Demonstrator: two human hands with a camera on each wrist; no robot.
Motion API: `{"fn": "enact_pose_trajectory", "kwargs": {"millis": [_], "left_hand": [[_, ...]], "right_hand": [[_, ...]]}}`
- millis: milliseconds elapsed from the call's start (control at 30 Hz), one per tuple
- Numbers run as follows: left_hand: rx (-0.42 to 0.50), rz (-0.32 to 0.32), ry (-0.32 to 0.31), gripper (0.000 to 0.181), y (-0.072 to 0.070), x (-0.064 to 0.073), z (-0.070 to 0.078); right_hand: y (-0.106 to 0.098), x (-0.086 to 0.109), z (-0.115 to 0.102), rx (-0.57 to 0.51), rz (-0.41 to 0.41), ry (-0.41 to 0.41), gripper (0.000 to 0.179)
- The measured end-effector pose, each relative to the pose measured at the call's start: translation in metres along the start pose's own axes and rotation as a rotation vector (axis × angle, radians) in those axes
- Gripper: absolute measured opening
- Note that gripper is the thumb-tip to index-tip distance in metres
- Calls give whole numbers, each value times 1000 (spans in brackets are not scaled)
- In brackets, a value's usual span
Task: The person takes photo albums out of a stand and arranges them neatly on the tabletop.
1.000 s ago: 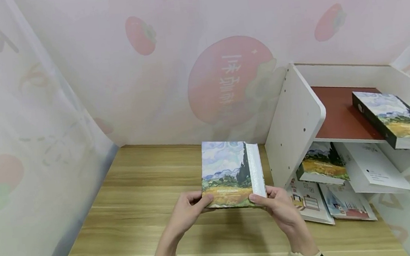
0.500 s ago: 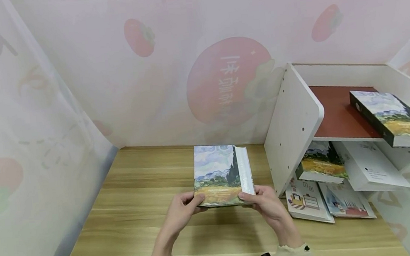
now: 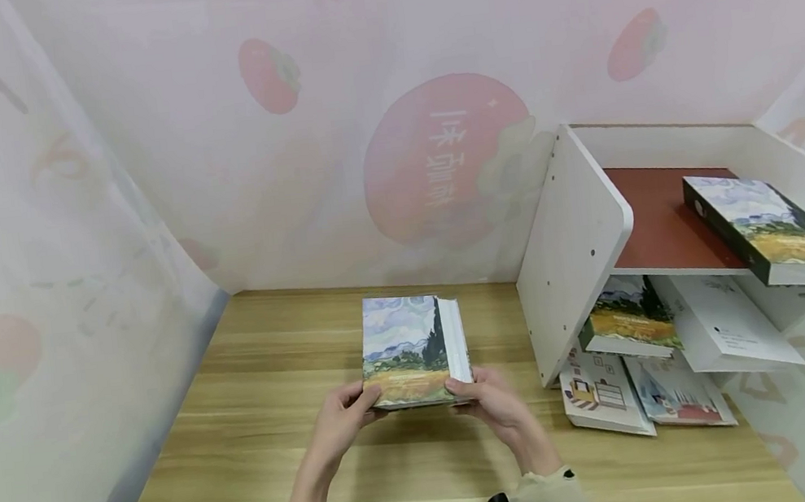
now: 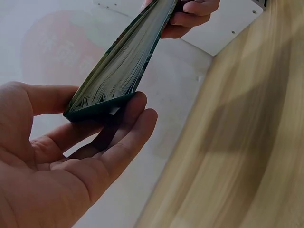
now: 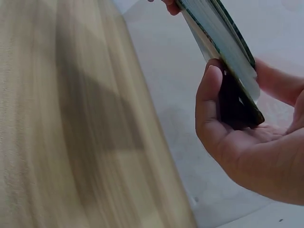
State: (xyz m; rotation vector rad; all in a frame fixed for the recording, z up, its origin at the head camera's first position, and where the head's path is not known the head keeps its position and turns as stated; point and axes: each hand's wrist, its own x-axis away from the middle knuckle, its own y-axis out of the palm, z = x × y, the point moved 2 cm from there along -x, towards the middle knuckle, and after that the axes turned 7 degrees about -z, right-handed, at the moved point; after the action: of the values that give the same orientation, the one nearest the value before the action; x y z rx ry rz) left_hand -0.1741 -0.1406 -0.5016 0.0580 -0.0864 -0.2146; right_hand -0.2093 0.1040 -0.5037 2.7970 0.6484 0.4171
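1 landscape-cover book [image 3: 400, 353] held 2-handed above the table [image 3: 245, 431]. Left hand [image 3: 342, 415] pinches the 7 o'clock corner: thumb on top, fingers underneath. Right hand [image 3: 495, 405] grips likewise at 5 o'clock. Fingers of each closed only to book thickness. Pale strip [image 3: 454, 335] runs down the book's 3 o'clock side. White shelf unit [image 3: 569, 258] well apart at 3 o'clock: 1 matching book [image 3: 775, 224] on its red-brown shelf [image 3: 653, 224], another copy [image 3: 634, 317] and 1 white book [image 3: 737, 322] below, 2 illustrated books [image 3: 605, 395] lowest.
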Motion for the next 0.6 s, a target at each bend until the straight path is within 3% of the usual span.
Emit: {"fn": "enact_pose_trajectory", "kwargs": {"millis": [300, 600], "left_hand": [[3, 50, -45, 28, -14, 3, -12], [46, 95, -94, 27, -34, 2, -21]], "right_hand": [[10, -14, 18, 23, 52, 10, 34], [19, -30, 30, 72, 98, 65, 44]]}}
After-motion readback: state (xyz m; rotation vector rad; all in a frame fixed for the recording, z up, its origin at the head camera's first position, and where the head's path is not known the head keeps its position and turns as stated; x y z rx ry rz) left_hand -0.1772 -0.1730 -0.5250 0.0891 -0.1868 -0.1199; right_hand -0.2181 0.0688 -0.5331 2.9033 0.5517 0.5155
